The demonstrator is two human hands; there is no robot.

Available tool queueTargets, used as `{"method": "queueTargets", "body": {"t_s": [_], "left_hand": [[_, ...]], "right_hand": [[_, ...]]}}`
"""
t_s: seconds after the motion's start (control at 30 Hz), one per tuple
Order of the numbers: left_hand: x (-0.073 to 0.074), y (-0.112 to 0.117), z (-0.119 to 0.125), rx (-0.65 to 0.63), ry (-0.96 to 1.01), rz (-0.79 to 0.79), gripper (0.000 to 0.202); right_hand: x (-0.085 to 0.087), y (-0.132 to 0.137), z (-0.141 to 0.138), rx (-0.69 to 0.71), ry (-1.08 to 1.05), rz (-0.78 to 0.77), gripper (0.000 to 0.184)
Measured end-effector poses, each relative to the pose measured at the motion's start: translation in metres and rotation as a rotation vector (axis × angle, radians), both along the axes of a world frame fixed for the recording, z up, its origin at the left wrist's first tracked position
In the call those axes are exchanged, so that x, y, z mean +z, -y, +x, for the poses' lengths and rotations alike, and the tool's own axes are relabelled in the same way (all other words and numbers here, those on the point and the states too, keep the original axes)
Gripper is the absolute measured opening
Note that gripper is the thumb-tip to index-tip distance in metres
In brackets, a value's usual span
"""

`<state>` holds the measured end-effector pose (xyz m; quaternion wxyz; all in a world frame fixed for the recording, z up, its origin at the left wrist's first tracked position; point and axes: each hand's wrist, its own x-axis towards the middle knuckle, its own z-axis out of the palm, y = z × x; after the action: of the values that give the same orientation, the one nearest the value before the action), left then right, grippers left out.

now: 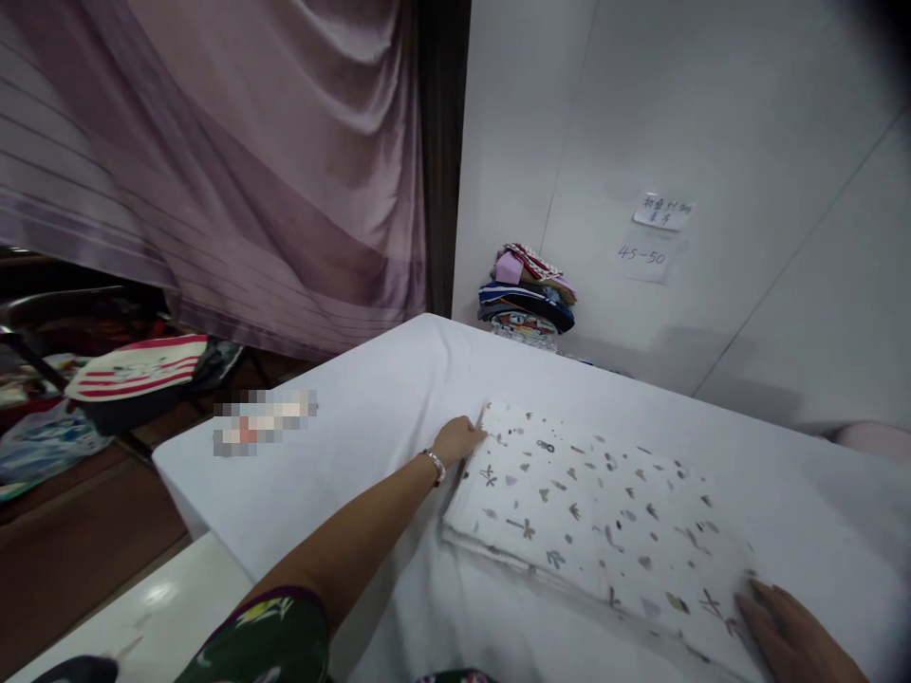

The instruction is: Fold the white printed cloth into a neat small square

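Note:
A white folded cloth (584,512), printed with small grey and brown leaf and animal-like shapes, lies flat in several layers on the white-covered table (370,455). At its far left corner, my left hand (459,438) is closed on the edge, with the fingertips partly hidden against the fabric. A bracelet circles that wrist. My right hand (790,626) rests at the near right end of the cloth, fingers stretched out along its edge and somewhat blurred.
A pixelated item (263,422) lies on the table's left side. Folded fabrics (527,289) are stacked beyond the far edge by the wall. A purple curtain (306,171) hangs at left, above a chair holding a striped cloth (139,368). Handwritten papers (647,254) are on the wall.

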<state>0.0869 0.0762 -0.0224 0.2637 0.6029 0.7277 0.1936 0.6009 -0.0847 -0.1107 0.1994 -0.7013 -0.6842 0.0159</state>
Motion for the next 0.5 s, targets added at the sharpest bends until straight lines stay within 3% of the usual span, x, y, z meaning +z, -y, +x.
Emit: {"method": "queueTargets", "body": {"t_s": [0.17,0.27,0.5], "left_hand": [[0.004,-0.001,0.004,-0.007,-0.078,-0.013,0.031],[0.005,-0.001,0.009,-0.036,-0.138,-0.004,0.035],[0.005,0.0,0.012,-0.146,-0.246,0.035,0.039]], "right_hand": [[-0.004,-0.007,-0.004,-0.182,-0.014,-0.105,0.058],[0.003,-0.007,-0.017,-0.238,-0.014,-0.132,0.063],[0.052,-0.003,-0.056,-0.282,-0.054,-0.205,0.056]]}}
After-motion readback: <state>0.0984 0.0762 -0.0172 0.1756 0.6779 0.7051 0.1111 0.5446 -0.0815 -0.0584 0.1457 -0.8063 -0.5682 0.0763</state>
